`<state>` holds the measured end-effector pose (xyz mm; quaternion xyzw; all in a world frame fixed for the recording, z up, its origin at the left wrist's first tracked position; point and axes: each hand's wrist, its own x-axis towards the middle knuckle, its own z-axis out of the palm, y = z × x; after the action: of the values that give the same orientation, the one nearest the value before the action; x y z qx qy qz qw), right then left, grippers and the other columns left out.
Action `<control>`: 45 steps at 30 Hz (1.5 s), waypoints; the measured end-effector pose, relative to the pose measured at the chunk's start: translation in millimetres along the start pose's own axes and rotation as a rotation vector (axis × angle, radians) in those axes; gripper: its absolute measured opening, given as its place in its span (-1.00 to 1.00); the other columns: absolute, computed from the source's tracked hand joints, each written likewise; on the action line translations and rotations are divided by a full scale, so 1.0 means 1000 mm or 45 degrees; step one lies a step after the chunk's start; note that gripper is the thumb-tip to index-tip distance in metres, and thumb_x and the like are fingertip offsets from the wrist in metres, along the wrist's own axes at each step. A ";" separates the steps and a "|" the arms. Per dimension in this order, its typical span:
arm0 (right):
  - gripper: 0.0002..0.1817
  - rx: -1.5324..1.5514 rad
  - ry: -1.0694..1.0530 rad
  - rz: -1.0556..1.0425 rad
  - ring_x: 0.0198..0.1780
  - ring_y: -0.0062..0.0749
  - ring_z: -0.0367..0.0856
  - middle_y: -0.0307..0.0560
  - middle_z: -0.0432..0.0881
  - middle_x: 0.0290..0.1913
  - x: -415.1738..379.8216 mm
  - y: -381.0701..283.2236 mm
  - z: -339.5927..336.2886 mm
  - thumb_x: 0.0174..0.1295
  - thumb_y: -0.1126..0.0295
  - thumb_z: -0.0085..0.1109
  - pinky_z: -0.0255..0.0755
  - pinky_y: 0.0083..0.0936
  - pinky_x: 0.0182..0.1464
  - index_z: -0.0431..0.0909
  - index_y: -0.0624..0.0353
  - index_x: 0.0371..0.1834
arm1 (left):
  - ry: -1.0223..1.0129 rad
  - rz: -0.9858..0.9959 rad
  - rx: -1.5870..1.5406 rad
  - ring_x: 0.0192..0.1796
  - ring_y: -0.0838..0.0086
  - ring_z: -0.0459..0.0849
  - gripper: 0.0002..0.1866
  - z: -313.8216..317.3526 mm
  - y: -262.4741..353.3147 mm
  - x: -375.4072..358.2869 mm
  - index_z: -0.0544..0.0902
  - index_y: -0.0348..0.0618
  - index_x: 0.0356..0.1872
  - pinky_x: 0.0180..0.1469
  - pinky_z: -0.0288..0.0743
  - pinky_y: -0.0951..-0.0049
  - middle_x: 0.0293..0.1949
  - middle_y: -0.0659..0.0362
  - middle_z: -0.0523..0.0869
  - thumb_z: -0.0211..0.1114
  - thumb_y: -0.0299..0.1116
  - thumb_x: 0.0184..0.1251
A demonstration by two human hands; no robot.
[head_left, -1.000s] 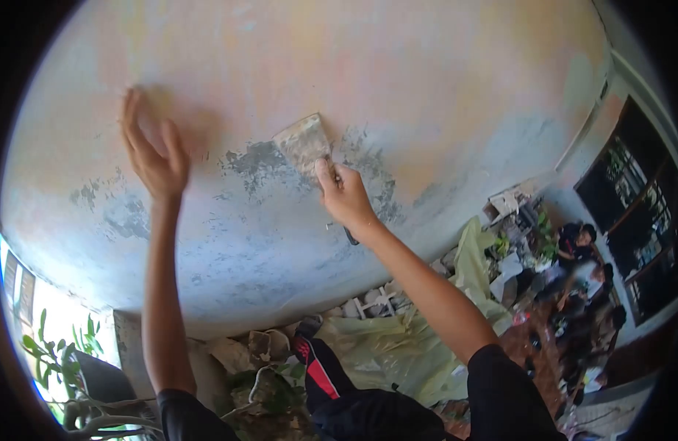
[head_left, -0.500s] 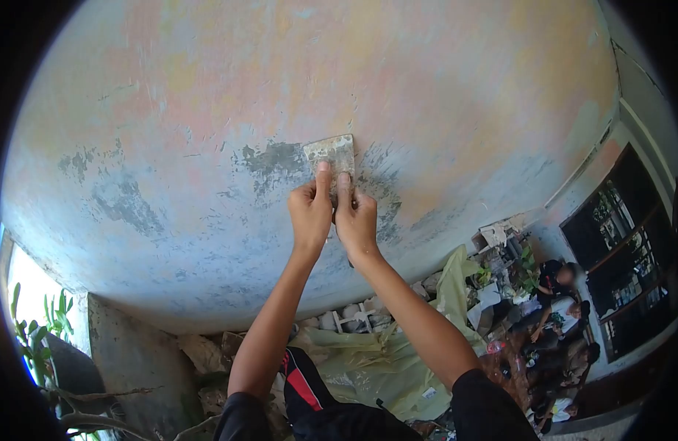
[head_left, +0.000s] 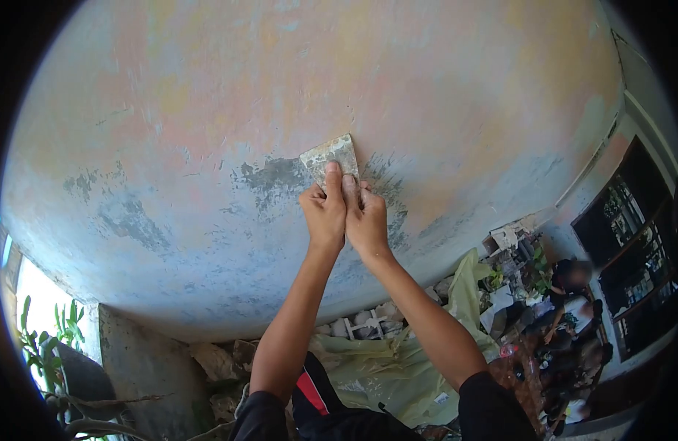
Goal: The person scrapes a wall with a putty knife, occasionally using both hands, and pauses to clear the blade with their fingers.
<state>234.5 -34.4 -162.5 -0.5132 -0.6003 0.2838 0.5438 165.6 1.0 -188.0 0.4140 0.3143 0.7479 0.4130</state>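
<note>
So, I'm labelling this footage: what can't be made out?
- Handle of the scraper: head view, hidden by left hand and right hand.
- Top of wall: head view, cut by upper edge.
- Details of distant people: head view, small and blurred.
- Under the plastic sheet: head view, covered.

No text, label, brand, number or sign is legible. Marks on the white rectangular patch (head_left: pixel 441 398) at five o'clock: too small to read.

A head-worn camera looks forward and down along the wearer's two outstretched arms (head_left: pixel 295 331) toward a paint-worn wall (head_left: pixel 442 88), close enough for it to fill the upper view. The round, wide view also takes in plants (head_left: pixel 48 342) at near left and seated people (head_left: pixel 574 323) at far right.
</note>
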 end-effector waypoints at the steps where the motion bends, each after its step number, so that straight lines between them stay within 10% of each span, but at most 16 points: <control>1: -0.46 0.003 -0.005 0.003 -0.40 -0.11 0.61 0.19 0.58 -0.50 0.004 0.001 0.001 0.35 0.04 -0.10 0.41 -0.35 -0.33 0.53 0.44 -0.36 | -0.013 -0.003 0.001 -0.59 0.65 0.51 -0.55 0.003 0.011 -0.002 0.52 -0.24 -0.66 -0.58 0.35 0.61 -0.64 0.18 0.59 0.08 -0.16 0.40; 22: -0.44 0.137 -0.048 -0.013 -0.61 -0.46 0.44 0.01 0.48 -0.68 0.008 -0.008 0.002 0.36 0.06 -0.11 0.32 -0.44 -0.48 0.50 0.43 -0.53 | 0.105 0.018 -0.044 -0.59 0.61 0.54 -0.56 0.012 0.023 -0.003 0.55 -0.25 -0.65 -0.58 0.36 0.58 -0.62 0.13 0.62 0.14 -0.15 0.36; 45: -0.42 0.323 -0.116 0.150 -0.44 -0.25 0.60 0.09 0.59 -0.52 -0.010 -0.005 0.009 0.35 0.01 -0.15 0.41 -0.40 -0.35 0.55 0.42 -0.39 | 0.151 -0.044 -0.051 -0.58 0.55 0.57 -0.58 0.009 0.039 -0.017 0.55 -0.29 -0.63 -0.57 0.41 0.53 -0.63 0.10 0.61 0.17 -0.17 0.33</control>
<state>223.5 -43.0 -163.4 -0.4614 -0.5524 0.4119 0.5589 164.9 -31.1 -158.7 0.3549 0.3303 0.7700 0.4149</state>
